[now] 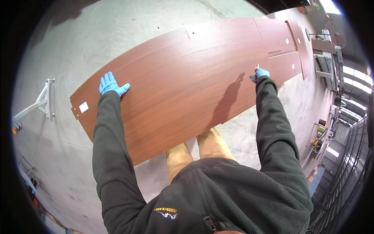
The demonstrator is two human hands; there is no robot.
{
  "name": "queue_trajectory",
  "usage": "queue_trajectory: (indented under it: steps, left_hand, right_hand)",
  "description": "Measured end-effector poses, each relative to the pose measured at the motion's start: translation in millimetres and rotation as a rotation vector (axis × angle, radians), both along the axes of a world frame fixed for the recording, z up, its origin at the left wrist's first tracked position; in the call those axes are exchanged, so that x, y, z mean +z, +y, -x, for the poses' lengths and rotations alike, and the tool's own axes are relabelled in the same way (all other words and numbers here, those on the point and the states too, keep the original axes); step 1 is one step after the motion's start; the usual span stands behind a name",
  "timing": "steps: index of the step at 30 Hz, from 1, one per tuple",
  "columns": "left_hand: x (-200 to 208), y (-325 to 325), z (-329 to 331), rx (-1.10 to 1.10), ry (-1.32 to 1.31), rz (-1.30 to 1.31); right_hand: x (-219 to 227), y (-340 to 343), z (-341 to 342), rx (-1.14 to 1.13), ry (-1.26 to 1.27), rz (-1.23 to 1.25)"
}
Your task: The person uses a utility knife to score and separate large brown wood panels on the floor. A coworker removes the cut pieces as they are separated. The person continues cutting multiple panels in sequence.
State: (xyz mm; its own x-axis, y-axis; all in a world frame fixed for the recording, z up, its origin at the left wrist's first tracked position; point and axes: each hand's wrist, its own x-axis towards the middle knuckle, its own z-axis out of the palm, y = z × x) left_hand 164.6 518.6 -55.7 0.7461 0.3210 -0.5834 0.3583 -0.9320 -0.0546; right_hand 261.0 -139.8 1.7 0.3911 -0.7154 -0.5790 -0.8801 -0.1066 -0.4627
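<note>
A large reddish-brown wood-grain panel [171, 78] lies in front of me, reaching from the lower left to the upper right. My left hand [111, 84], in a light blue glove, rests flat on its left part with fingers spread. Near the panel's right part, my right hand [261, 74] is closed in the same kind of glove. From its fist sticks up a slim small thing [256, 67] with an orange and white end; its kind is too small to make out. The shadow of my right arm and hand falls across the wood.
Smaller brown boards [286, 64] with white labels lie at the panel's right end, one edged by a thin strip. A white label [83, 107] marks the left end. A grey metal frame [46, 99] stands on the concrete floor at left. Shelving [319, 134] lines the right side.
</note>
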Motion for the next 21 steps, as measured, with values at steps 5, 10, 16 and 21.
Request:
queue_trajectory:
  steps: [5, 10, 16, 21]
  left_hand:
    - [-7.7, -36.4, -5.0, -0.008, 0.03, -0.109]
    - [-15.9, -90.2, -10.0, -0.07, 0.028, -0.127]
    - [-23.4, -181.2, -15.3, 0.062, 0.078, -0.119]
    - [0.4, -260.0, -15.7, -0.018, 0.101, -0.065]
  right_hand:
    - [-8.2, 14.7, -6.6, 0.301, 0.154, -0.333]
    - [0.8, 29.7, 36.7, 0.516, 0.193, -0.88]
    - [21.7, -86.2, 42.6, 0.378, 0.161, -0.514]
    - [36.6, -184.7, 68.7, 0.013, -0.137, -0.366]
